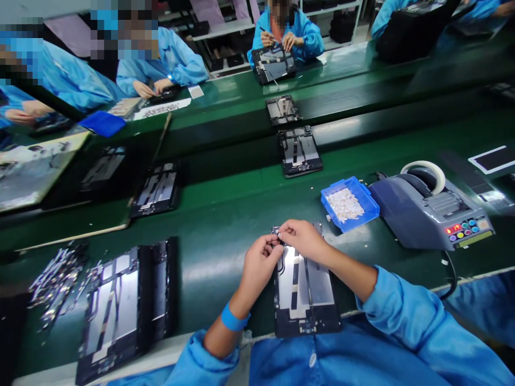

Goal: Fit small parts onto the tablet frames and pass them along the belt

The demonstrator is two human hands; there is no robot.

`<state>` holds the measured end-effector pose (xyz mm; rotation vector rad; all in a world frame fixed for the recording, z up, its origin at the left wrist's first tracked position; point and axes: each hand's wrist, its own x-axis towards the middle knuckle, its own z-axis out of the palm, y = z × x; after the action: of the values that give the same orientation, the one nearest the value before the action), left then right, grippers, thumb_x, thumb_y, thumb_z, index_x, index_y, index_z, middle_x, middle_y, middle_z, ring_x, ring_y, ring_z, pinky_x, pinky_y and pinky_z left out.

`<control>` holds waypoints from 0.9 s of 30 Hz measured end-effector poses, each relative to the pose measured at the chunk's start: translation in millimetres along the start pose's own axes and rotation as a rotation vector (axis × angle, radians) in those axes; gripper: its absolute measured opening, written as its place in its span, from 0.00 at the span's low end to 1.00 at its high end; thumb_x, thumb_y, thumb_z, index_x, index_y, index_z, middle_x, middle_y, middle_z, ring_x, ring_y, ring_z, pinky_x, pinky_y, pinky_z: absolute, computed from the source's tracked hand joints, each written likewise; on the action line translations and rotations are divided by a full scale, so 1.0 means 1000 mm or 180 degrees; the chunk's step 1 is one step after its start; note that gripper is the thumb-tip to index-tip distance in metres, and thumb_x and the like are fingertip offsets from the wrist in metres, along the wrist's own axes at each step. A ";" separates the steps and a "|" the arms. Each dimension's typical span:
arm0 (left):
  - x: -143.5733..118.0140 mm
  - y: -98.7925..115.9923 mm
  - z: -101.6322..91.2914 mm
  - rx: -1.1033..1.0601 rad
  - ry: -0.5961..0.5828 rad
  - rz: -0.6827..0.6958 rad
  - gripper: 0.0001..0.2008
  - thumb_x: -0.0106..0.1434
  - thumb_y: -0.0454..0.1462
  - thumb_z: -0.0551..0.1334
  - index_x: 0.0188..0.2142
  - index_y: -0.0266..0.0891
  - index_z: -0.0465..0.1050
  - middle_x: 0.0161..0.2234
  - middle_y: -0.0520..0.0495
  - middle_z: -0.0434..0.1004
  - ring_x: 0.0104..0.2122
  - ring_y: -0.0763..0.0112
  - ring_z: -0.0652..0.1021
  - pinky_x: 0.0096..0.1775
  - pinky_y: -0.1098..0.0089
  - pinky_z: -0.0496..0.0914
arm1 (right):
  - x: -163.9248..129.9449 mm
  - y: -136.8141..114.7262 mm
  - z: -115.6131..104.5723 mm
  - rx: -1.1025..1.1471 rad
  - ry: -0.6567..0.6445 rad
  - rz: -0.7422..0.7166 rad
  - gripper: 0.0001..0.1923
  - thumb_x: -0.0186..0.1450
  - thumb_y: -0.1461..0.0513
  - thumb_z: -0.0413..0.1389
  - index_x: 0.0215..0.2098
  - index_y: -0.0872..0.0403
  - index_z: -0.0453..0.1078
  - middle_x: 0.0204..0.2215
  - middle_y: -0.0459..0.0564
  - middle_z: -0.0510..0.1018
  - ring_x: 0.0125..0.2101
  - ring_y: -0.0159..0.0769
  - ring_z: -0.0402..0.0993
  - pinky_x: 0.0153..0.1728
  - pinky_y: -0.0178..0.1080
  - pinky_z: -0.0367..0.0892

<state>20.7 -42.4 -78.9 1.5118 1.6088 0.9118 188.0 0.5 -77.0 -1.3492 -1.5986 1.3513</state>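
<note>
An opened tablet (pixel 322 289) lies in front of me at the table's near edge, its silver battery area, black strips and cables exposed. Over its upper left corner, my left hand (pixel 262 262) has its fingers curled and pinched together. Close against it, my right hand (pixel 303 240) pinches thumb and finger at the same corner. A tiny whitish piece shows at the right fingertips, too small to name. Whatever the left fingers hold is hidden. Just beyond my right hand stands a blue tray (pixel 368 210) of small white pieces (pixel 345 205).
A grey tape dispenser (pixel 430 214) stands at the right. More opened tablets (pixel 116 305) lean at the left, beside a heap of small cable parts (pixel 60 284). Further tablets (pixel 300 151) lie across the green bench (pixel 217 214). Co-workers in blue (pixel 173 59) sit opposite.
</note>
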 end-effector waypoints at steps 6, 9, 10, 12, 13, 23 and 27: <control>0.001 0.001 0.004 -0.0181 0.0088 -0.0058 0.09 0.65 0.40 0.62 0.38 0.41 0.80 0.33 0.49 0.84 0.32 0.67 0.80 0.34 0.70 0.71 | -0.009 0.001 0.007 -0.0865 0.0419 -0.0661 0.07 0.66 0.67 0.59 0.42 0.53 0.76 0.38 0.50 0.83 0.40 0.38 0.78 0.44 0.38 0.68; 0.000 0.002 0.003 0.0186 0.0159 0.0239 0.07 0.66 0.37 0.61 0.37 0.41 0.80 0.31 0.50 0.81 0.30 0.69 0.78 0.33 0.70 0.69 | -0.013 0.002 0.007 -0.1161 0.0356 -0.0879 0.07 0.68 0.67 0.58 0.42 0.52 0.77 0.40 0.51 0.83 0.42 0.39 0.78 0.46 0.39 0.68; -0.001 0.004 0.002 0.0334 0.0183 0.0363 0.07 0.66 0.36 0.61 0.36 0.41 0.79 0.30 0.51 0.80 0.29 0.69 0.77 0.33 0.70 0.68 | -0.014 0.002 0.006 -0.1164 0.0317 -0.0910 0.07 0.68 0.67 0.58 0.42 0.52 0.77 0.40 0.51 0.83 0.42 0.39 0.78 0.46 0.39 0.68; -0.003 0.006 -0.001 0.0592 0.0179 0.0636 0.07 0.66 0.34 0.61 0.35 0.41 0.78 0.30 0.50 0.78 0.29 0.69 0.76 0.33 0.70 0.68 | -0.015 0.002 0.002 -0.1106 0.0231 -0.0970 0.07 0.68 0.66 0.59 0.42 0.52 0.77 0.38 0.49 0.84 0.40 0.38 0.79 0.45 0.38 0.69; -0.004 0.008 -0.002 0.0698 0.0143 0.0778 0.07 0.66 0.34 0.60 0.35 0.41 0.78 0.31 0.50 0.78 0.31 0.68 0.77 0.34 0.69 0.68 | -0.015 0.002 0.000 -0.1080 0.0193 -0.1001 0.06 0.68 0.66 0.60 0.42 0.52 0.78 0.37 0.48 0.84 0.39 0.37 0.80 0.44 0.37 0.69; -0.008 0.010 -0.003 0.0791 0.0052 0.0851 0.07 0.67 0.35 0.60 0.36 0.42 0.79 0.33 0.48 0.80 0.34 0.65 0.77 0.37 0.67 0.68 | -0.018 -0.004 0.004 -0.1600 0.0398 -0.0859 0.07 0.67 0.67 0.57 0.34 0.52 0.76 0.33 0.49 0.83 0.35 0.37 0.79 0.38 0.35 0.66; -0.002 0.004 -0.002 -0.0049 0.0017 -0.0011 0.07 0.64 0.40 0.61 0.34 0.41 0.78 0.28 0.50 0.78 0.28 0.68 0.75 0.30 0.70 0.67 | -0.028 -0.016 -0.035 -0.2038 0.0863 -0.0781 0.09 0.68 0.65 0.53 0.33 0.52 0.74 0.32 0.50 0.82 0.35 0.38 0.78 0.37 0.35 0.64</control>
<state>20.5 -44.4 -74.4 1.4969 1.6042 0.9252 222.8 -15.2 -48.3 -1.5393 -2.0038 0.4905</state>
